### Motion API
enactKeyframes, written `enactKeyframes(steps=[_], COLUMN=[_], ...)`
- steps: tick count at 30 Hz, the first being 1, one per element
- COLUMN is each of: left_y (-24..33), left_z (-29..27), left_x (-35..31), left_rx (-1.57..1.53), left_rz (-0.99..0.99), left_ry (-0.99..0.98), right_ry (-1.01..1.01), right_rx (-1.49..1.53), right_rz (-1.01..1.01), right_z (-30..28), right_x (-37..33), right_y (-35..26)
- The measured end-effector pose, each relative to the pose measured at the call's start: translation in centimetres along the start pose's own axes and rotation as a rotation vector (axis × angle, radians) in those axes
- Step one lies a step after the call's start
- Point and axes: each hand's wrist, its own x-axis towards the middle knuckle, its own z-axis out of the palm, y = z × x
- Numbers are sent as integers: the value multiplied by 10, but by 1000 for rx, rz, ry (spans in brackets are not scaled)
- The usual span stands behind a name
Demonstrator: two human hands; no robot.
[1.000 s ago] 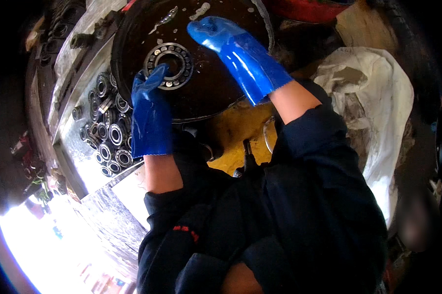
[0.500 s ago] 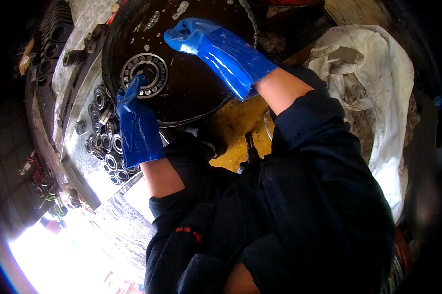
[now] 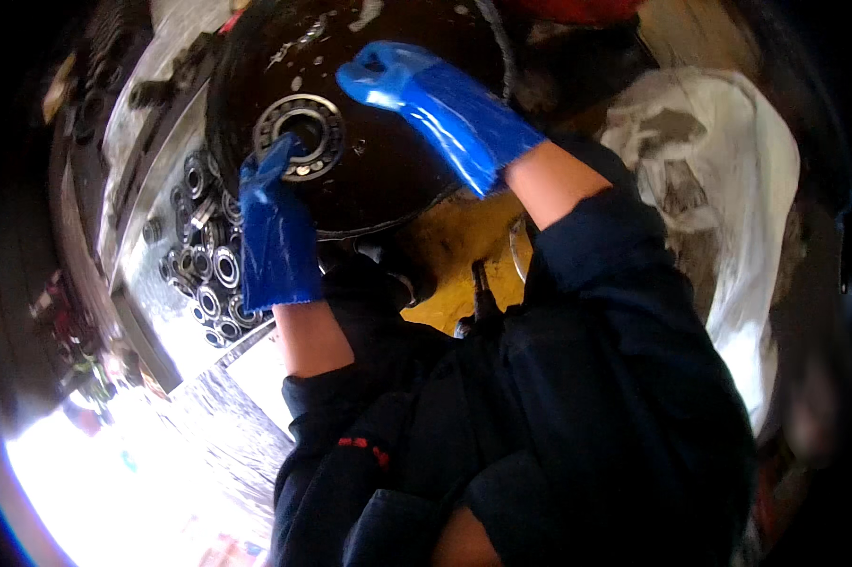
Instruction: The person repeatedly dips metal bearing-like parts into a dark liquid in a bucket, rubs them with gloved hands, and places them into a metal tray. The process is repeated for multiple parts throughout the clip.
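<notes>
A large metal roller bearing (image 3: 326, 127) with an open centre is held over a round dark tub (image 3: 369, 230) of dark liquid. My left hand (image 3: 276, 203), in a long blue rubber glove, grips its near-left side, with fingers reaching into the central hole. To the right of the bearing and apart from it, my right hand (image 3: 388, 77) is also in a blue glove. Its fingers are curled closed over the liquid; what they hold, if anything, is hidden. Pale foam patches float near the tub's far side.
Several smaller bearings (image 3: 210, 269) lie heaped on a metal surface left of the tub. A stained white sack (image 3: 742, 189) stands at the right. Yellow flooring (image 3: 445, 274) shows between the tub and my body. Dark ring-shaped parts line the far left.
The bearing and my left hand have shifted slightly right over the tub. My right hand has also moved a little right, still closed. The whole view has shifted somewhat.
</notes>
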Motion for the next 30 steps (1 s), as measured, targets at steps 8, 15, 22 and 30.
enactKeyframes(steps=[8,15,22,30], left_y=[-2,-5,-58,-100], left_z=[-30,-104,-181,-168], left_x=[-22,-24,25,25], left_rx=[-97,57,632,-38], left_rz=[10,-120,-364,-249], left_ry=[-59,164,239,485], right_ry=[-124,-90,-130,-191], right_rx=[79,-71,-138,-257], right_rz=[52,26,21,66], right_z=[11,26,25,36], right_x=[13,-10,-8,-17], right_y=[9,15,22,11])
